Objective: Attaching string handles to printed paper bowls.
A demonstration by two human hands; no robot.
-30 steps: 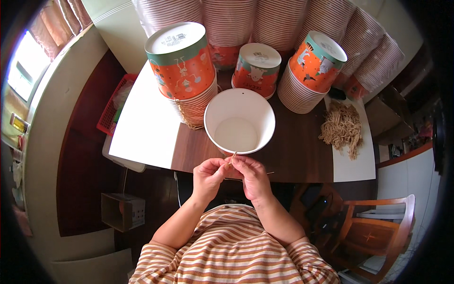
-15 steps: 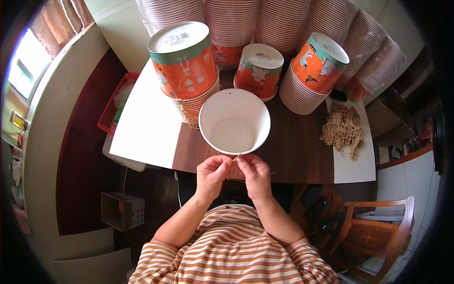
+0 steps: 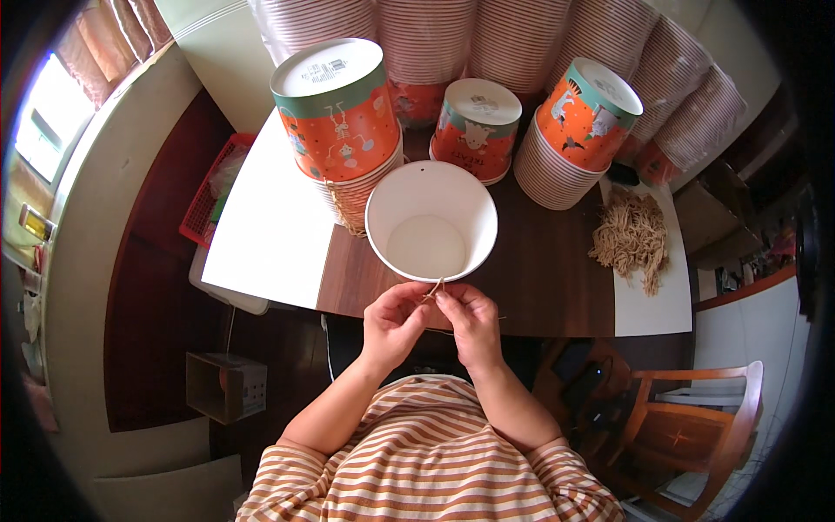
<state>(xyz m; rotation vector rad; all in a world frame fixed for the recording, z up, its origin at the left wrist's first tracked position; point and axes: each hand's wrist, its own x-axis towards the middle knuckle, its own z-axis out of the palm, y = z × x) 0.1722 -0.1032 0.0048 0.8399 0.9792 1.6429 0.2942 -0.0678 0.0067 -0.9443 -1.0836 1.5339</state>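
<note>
Pinching cord (image 3: pixel 441 284), left hand (image 3: pixel 393 320) and right hand (image 3: pixel 472 322), grip closed, by open bucket (image 3: pixel 432 204); overturned buckets (image 3: pixel 342 139) nested behind

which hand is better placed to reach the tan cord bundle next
The right hand, likely: the tan cord bundle lies to its right on the table, and the left hand is farther off. Both, though, are busy with a thin cord by the white bucket.
</note>
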